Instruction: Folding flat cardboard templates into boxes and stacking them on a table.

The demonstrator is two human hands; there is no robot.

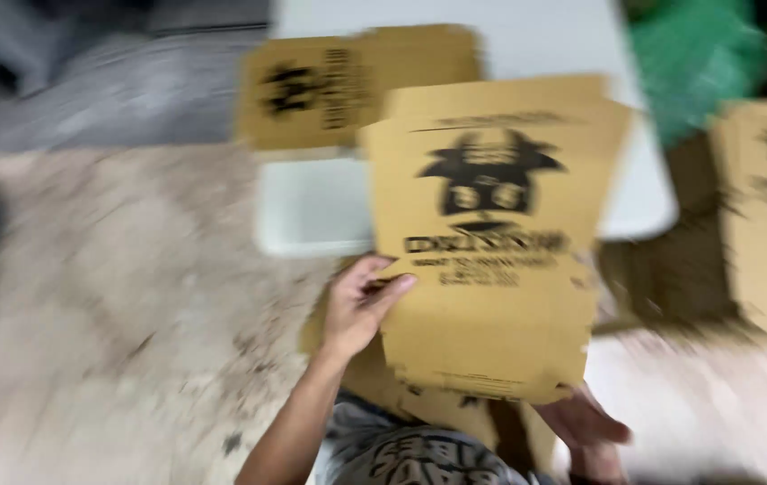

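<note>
Brown flat cardboard box blank (491, 242), black-printed, blurred, pinched at its edges by both hands (361, 305).

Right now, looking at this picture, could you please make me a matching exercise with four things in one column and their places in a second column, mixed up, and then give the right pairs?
Things:
1. left hand
2. right hand
3. white table
4. green bag

Places:
A. top right corner of the view
B. under the lower right corner of the flat cardboard box
C. on the left edge of the flat cardboard box
D. behind the flat cardboard box, with another printed cardboard piece lying on it

Pairs: 1-C, 2-B, 3-D, 4-A
</note>
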